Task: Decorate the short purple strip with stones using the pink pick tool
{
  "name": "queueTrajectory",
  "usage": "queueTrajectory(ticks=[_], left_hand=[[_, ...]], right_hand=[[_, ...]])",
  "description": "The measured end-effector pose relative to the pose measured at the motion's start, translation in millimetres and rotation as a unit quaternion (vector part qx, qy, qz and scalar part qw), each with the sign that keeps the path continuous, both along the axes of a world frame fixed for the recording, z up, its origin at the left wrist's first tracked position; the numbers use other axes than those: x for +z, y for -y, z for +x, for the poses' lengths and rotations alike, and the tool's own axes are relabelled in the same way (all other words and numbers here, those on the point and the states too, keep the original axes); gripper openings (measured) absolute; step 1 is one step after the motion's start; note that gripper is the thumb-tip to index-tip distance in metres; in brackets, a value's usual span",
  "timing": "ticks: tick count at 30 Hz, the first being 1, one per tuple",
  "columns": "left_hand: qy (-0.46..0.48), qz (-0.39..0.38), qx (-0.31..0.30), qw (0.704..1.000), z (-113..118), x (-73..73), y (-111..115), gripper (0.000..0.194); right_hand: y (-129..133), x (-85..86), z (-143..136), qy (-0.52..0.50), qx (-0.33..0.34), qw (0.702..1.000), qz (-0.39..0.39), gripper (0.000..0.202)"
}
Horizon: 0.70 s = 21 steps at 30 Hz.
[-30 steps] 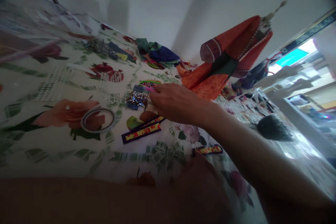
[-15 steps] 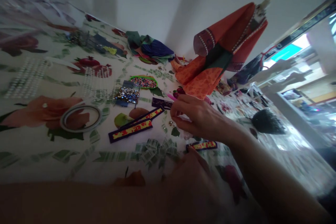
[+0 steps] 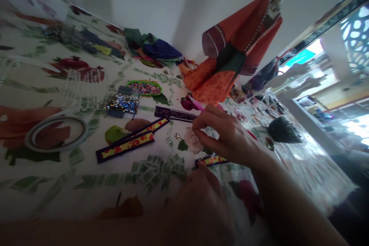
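Observation:
My right hand [image 3: 221,132] is closed in a pinch above the table, holding a slim pink pen-like stick [image 3: 197,104] that points up and left. Below it lies a dark-edged strip with a yellow and red pattern [image 3: 215,160]. My left hand [image 3: 198,196], dim at the bottom, has its fingertips closed on the left end of that strip; the thumb's grip is partly hidden. Two similar strips [image 3: 127,147] lie crossed to the left. A dark strip with a row of white beads [image 3: 175,114] reaches behind my right fingers. A small cluster of shiny beads [image 3: 178,136] is beside them.
A green-rimmed tray of mixed beads [image 3: 145,87], a sparkling bead pile [image 3: 123,103], pearl strings [image 3: 83,88] and a round ring-shaped frame [image 3: 56,133] lie leftward. An orange garment [image 3: 230,54] stands at the back. A dark bag-like bundle [image 3: 284,130] is at right.
The view has shifted right, so table items appear further left. My right hand has lowered slightly toward the strip, and the pink stick shows more. My left hand stays at the strip's end.

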State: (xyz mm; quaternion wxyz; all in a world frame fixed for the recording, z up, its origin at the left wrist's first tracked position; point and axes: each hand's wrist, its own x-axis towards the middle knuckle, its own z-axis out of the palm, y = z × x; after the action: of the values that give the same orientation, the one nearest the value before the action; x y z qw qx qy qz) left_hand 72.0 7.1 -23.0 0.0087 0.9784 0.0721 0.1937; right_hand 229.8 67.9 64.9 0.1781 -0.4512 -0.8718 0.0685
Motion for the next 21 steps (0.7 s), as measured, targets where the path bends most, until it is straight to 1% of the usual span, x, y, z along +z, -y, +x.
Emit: queueTrajectory(ticks=[2,4,7,9,11,13,15,16,18,21], left_hand=[[0.034,0.052,-0.004,0.998,5.8,1.4,-5.0,0.031],[0.063,0.088,-0.001,0.994,7.8,2.7,-6.4,0.032],[0.087,0.106,0.017,0.990,6.6,2.8,-5.3,0.028],[0.122,0.111,0.045,0.985,4.9,2.1,-4.6,0.025],[0.165,0.115,0.073,0.977,3.5,1.7,-4.7,0.024],[0.185,0.122,0.085,0.971,2.6,1.9,-5.3,0.023],[0.183,0.133,0.087,0.970,2.1,2.4,-5.4,0.024],[0.178,0.139,0.090,0.970,2.0,2.7,-5.1,0.025],[0.166,0.151,0.098,0.969,1.8,2.9,-3.7,0.027],[0.139,0.163,0.103,0.971,0.6,2.6,-1.9,0.030]], right_hand=[[-0.4,-0.1,-1.0,-0.005,-0.001,1.000,0.003,0.010],[-1.3,-2.0,-1.5,-0.008,-0.002,1.000,0.003,0.009],[-3.1,-7.7,0.2,-0.009,-0.002,1.000,-0.001,0.008],[-3.7,-10.9,2.6,-0.009,-0.001,1.000,0.003,0.008],[-2.5,-10.4,4.6,-0.006,-0.001,1.000,0.014,0.008],[1.7,-3.8,4.8,0.006,-0.006,1.000,0.018,0.009],[9.2,8.5,3.1,0.012,-0.014,1.000,0.008,0.012],[13.7,15.6,1.8,0.001,-0.017,1.000,0.002,0.015],[22.3,29.0,0.1,-0.030,-0.029,0.999,-0.012,0.013],[29.1,39.7,1.9,-0.057,-0.057,0.996,-0.029,0.012]])
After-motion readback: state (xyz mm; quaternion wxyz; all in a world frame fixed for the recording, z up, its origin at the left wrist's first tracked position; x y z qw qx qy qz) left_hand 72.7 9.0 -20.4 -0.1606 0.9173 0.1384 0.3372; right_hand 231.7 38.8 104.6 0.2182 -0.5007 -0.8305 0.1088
